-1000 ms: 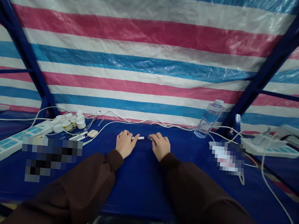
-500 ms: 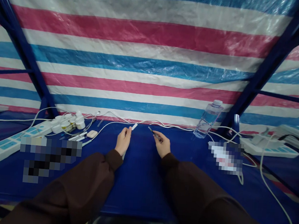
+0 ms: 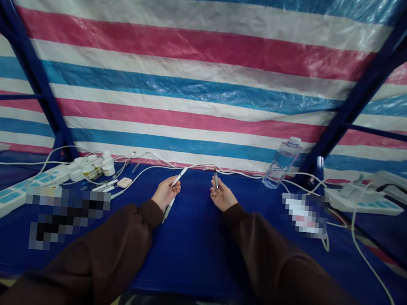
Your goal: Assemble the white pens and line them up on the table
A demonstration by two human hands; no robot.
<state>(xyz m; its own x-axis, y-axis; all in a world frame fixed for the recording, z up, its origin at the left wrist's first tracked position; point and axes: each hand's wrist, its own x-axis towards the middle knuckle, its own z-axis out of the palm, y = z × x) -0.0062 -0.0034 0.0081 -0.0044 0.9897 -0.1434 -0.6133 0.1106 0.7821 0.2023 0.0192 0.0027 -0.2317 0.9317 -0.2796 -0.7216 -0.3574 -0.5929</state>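
Note:
In the head view, my left hand (image 3: 165, 193) is closed around a slim white pen (image 3: 179, 176) that slants up and to the right. A white and grey pen (image 3: 169, 210) with a thin pointed tip shows below this hand, beside the wrist. I cannot tell whether it lies on the table or is the same pen. My right hand (image 3: 224, 197), turned partly palm up with curled fingers, holds a short grey pen-like piece (image 3: 216, 179) with a dark end, pointing away from me. The two hands are apart above the blue table (image 3: 191, 246).
A long power strip (image 3: 3, 196) with white adapters (image 3: 108, 164) and cables lies left. Near it are several pens (image 3: 105, 186) and a small white case (image 3: 124, 182). A clear bottle (image 3: 281, 163) stands right, before another power strip (image 3: 366, 204). Striped sheeting (image 3: 194, 90) hangs behind.
Both hands have rolled so that more of the palms and fingers shows. The grey piece in my right hand now points more upright. More of the pen by my left wrist is visible.

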